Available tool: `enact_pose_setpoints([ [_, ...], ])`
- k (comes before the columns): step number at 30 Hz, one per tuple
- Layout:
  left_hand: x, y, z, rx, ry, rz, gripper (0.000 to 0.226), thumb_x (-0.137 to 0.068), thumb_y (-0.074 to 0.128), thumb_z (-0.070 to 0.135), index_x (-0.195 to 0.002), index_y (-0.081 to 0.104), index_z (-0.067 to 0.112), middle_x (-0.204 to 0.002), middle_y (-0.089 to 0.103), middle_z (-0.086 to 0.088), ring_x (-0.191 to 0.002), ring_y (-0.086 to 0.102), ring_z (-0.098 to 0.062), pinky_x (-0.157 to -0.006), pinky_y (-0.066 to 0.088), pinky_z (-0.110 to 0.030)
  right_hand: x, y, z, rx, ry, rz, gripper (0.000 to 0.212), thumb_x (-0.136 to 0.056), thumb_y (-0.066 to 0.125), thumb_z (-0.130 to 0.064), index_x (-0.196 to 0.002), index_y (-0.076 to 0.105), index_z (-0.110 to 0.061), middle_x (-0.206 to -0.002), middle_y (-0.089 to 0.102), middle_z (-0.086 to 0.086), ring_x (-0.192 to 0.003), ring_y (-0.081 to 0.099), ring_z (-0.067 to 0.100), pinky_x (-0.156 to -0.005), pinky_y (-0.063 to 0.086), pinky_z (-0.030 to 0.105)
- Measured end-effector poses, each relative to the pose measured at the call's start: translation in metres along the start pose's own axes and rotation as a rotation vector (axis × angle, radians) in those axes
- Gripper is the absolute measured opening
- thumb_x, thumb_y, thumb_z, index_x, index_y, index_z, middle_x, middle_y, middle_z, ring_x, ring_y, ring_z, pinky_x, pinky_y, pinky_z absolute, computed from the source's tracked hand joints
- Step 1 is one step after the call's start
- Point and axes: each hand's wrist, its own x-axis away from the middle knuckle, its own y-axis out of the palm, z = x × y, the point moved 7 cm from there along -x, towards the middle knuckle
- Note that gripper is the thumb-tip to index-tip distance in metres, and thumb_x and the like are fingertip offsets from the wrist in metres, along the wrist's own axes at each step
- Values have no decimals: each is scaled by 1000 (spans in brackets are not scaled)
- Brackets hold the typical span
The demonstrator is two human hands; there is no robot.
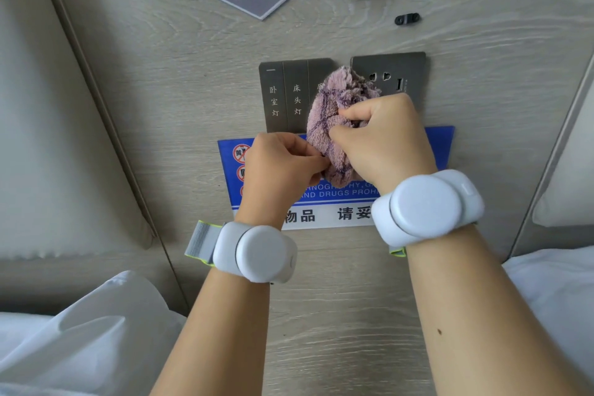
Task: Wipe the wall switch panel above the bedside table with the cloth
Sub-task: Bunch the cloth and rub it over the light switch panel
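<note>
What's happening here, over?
Both hands, left and right, grip the cloth. Cloth covers switch panel right edge. Nothing in the way.

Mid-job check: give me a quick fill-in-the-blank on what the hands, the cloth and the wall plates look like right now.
1. Both hands grip the fluffy ____ cloth.
2. The cloth covers the right part of the switch panel, which lies ____ of the socket plate.
3. The right hand is ____ than the left hand in the picture.
4. Below the panel hangs a ____ notice sign.

Missing words: purple; left; higher; blue
</note>
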Motion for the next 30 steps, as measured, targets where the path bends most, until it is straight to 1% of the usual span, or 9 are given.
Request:
enact_pose_setpoints([
  [7,0,-6,-5,-41,-39,-43,8,-72,81,6,-70,74,4,-66,74,-15,-64,74,-28,-75,62,-49,3,0,1,74,79,-39,25,-77,71,-34,-102,77,-32,-104,76,-8,-92,71,21,-84,57,37],
  [10,-3,-11,-6,-59,-39,-8,10,-70,78,5,-75,70,4,-67,74,-17,-59,71,-26,-73,63,-47,2,-2,1,68,85,-74,19,-76,71,-35,-93,78,-32,-95,76,-10,-89,71,20,-83,58,37],
  [13,-3,-15,-4,-57,-41,31,14,-71,76,9,-77,63,9,-73,74,-16,-56,70,-23,-70,63,-44,2,-7,-6,95,34,-52,11,-76,68,-33,-78,77,-27,-83,74,1,-79,69,25,-73,58,36],
  [16,-3,-17,1,-32,-53,22,13,-75,74,15,-83,65,15,-73,71,-3,-49,65,-14,-62,64,-37,0,-13,-11,110,-5,63,12,-72,69,-33,-71,66,-22,-99,67,7,-87,65,30,-69,50,33],
  [19,-2,-22,7,-83,-41,15,4,-75,71,23,-77,72,20,-56,64,8,-45,59,-9,-60,63,-32,-1,-17,-13,90,-24,92,19,-75,71,-30,-78,55,-20,-100,62,4,-85,60,26,-67,42,32],
  [22,-1,-28,12,-113,-26,41,18,-75,70,27,-75,73,9,-51,53,5,-48,47,-11,-57,52,-31,0,-23,-16,59,-55,124,32,-80,73,-31,-98,49,-19,-100,53,-3,-94,54,23,-73,41,34],
  [24,-1,-30,16,-100,-11,48,18,-75,69,26,-74,69,9,-46,47,9,-42,41,-8,-53,41,-25,-1,-25,-17,31,-73,139,32,-82,70,-32,-105,51,-19,-104,57,-4,-98,56,24,-76,45,37],
  [27,0,-34,23,-47,9,67,21,-67,64,32,-70,64,11,-48,45,8,-48,40,-13,-55,39,-26,-5,-24,-17,33,-110,147,20,-84,66,-34,-97,59,-20,-102,65,5,-95,60,30,-72,47,37],
  [30,1,-39,30,55,15,95,33,-67,62,34,-80,68,4,-62,57,1,-55,51,-15,-55,46,-26,-6,-27,-19,2,-142,172,18,-88,60,-33,-88,55,-15,-103,60,11,-91,57,33,-69,38,32],
])
